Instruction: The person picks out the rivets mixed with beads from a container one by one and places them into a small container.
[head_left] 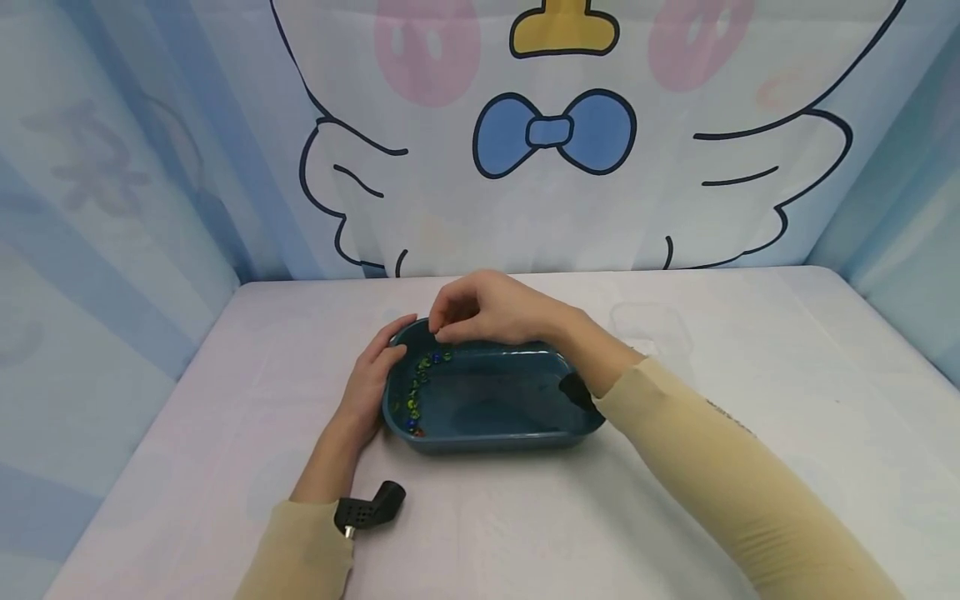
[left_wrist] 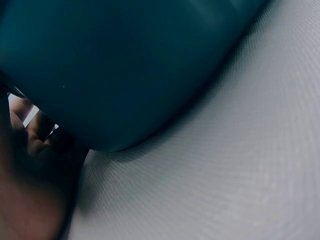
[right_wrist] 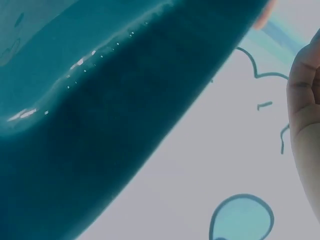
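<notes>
A teal oval-cornered dish [head_left: 495, 442] stands on the table. Glass marbles [head_left: 413, 404], mostly green and yellow with a few blue and one orange, form a curved line along its left inner side. My left hand [head_left: 369, 379] holds the dish's left end, thumb at the rim and fingers along the outer wall; the left wrist view shows the dish's underside [left_wrist: 120, 90] close by. Above the far left rim, my right hand [head_left: 495, 308] pinches a small dark thing, apparently a marble, mostly hidden by thumb and forefinger. In the right wrist view, curled fingers [right_wrist: 302, 95] show at the edge.
A transparent container [head_left: 660, 325] sits on the white tablecloth [head_left: 480, 525] behind the right forearm, hard to make out. A printed curtain [head_left: 555, 217] hangs at the table's far edge, with more curtain on both sides. Black wrist cameras [head_left: 371, 508] are strapped to the arms.
</notes>
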